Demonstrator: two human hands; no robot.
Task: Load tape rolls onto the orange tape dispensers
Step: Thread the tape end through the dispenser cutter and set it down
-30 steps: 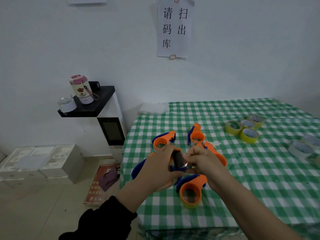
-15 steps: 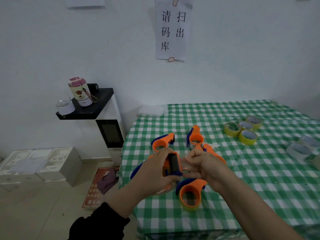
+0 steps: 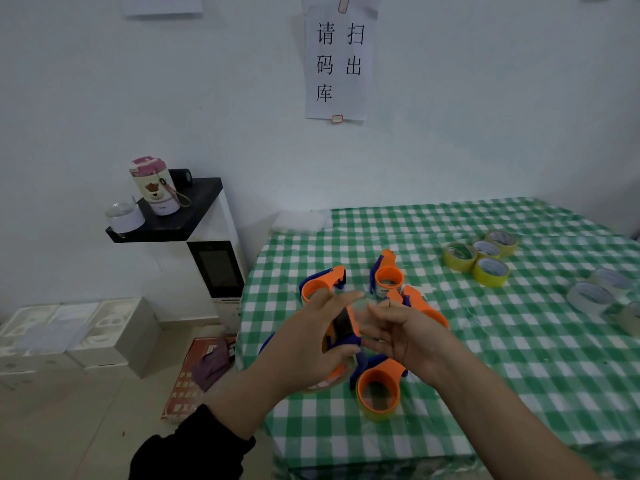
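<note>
My left hand [image 3: 311, 344] grips an orange and blue tape dispenser [image 3: 341, 327] above the table's left edge, its toothed blade facing me and a clear tape roll under it. My right hand [image 3: 398, 336] is beside it with fingers spread, touching a strip of clear tape at the blade. Several more orange dispensers lie on the green checked cloth: one holding yellow tape [image 3: 379, 391] near me, one [image 3: 320, 284] at the left, one [image 3: 388, 275] further back, one [image 3: 424, 306] behind my right hand. Yellow tape rolls [image 3: 479, 258] and clear rolls [image 3: 590, 296] lie to the right.
The table [image 3: 519, 358] carries a green and white checked cloth. Left of it stands a white cabinet [image 3: 216, 268] with a black shelf bearing a cup and a bowl. White boxes [image 3: 69, 334] and a red book sit on the floor. A paper sign hangs on the wall.
My right hand's fingers have gone from a pinch at the dispenser blade to spread open. The dispenser in my left hand has tilted slightly. The view has shifted a little.
</note>
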